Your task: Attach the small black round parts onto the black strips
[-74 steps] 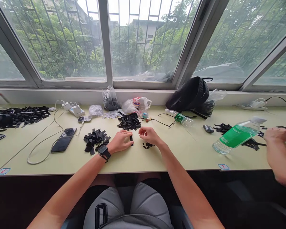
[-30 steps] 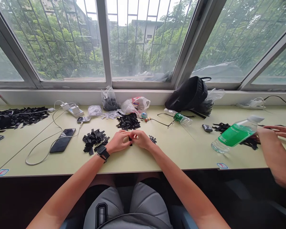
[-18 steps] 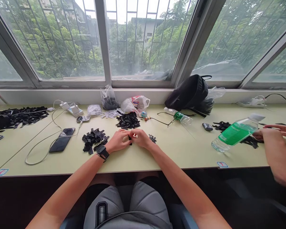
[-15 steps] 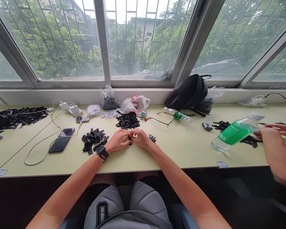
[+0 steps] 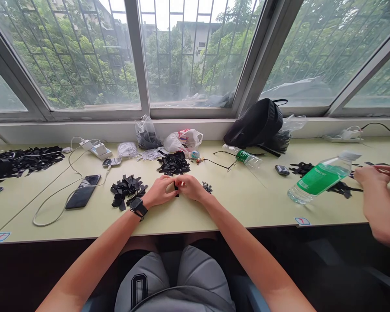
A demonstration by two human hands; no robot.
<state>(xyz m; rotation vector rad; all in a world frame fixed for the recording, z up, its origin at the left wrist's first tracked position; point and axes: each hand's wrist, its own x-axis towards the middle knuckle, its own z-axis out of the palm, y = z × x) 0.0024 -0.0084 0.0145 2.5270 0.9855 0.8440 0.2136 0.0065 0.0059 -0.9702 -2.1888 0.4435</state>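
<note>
Between my two hands is a short black strap piece (image 5: 176, 189), held upright just above the table. My left hand (image 5: 159, 190), with a black watch on the wrist, pinches it from the left. From the right, my right hand (image 5: 191, 188) closes its fingers on the same strap; its fingertips are partly hidden. A heap of black strap pieces (image 5: 127, 190) lies left of my left hand, and another black heap (image 5: 173, 163) sits behind both hands. Small dark metallic pieces (image 5: 207, 187) lie close beside my right hand.
A phone (image 5: 83, 192) and a white cable lie left. A tilted water bottle (image 5: 323, 178) stands right, near another person's hands (image 5: 373, 177). Glasses (image 5: 228, 166), a lying bottle (image 5: 243, 157), a black bag (image 5: 255, 123) and plastic bags (image 5: 183, 141) are at the back.
My hands stay together on the strap, with only slight finger movement. The other person's hands at the right have shifted a little to the right. The view has tilted slightly.
</note>
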